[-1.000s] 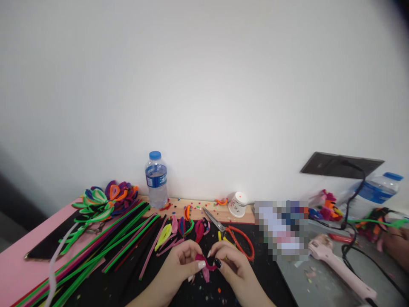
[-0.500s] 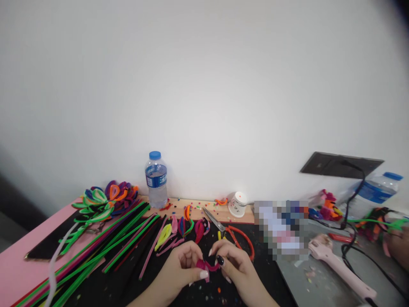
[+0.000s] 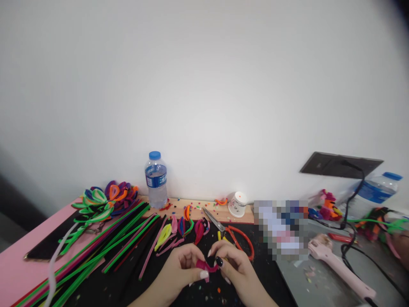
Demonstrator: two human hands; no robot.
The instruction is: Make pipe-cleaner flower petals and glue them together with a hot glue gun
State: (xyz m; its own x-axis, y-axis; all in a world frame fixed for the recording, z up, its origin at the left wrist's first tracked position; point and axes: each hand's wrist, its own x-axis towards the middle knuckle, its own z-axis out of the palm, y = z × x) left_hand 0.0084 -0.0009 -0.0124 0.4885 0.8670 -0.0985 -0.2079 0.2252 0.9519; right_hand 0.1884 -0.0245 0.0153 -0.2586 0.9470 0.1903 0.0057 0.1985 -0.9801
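Note:
A magenta pipe cleaner [image 3: 211, 269] is stretched, bent in a curve, between my two hands over the black mat. My left hand [image 3: 181, 267] pinches its folded end between thumb and fingers. The thumb and fingertips of my right hand [image 3: 235, 265] are closed on the other end. Just beyond lie small looped bundles of pipe cleaner: a yellow one [image 3: 164, 237], a magenta one [image 3: 200, 230] and a multicoloured one [image 3: 184, 227]. Open scissors with red handles [image 3: 244, 241] rest behind my right hand, partly covered by it.
Long pipe cleaners [image 3: 110, 243] and a pipe-cleaner flower [image 3: 97, 202] lie left. A water bottle [image 3: 156, 181] and a white paper cup [image 3: 237, 204] stand by the wall. On the right are a pink glue gun [image 3: 343, 268], black cables [image 3: 349, 245] and another person's hand [image 3: 401, 245].
My right fingers have shifted slightly left along the magenta pipe cleaner, bringing its curve a little closer to my left hand. At far right, the other person's hand has moved slightly.

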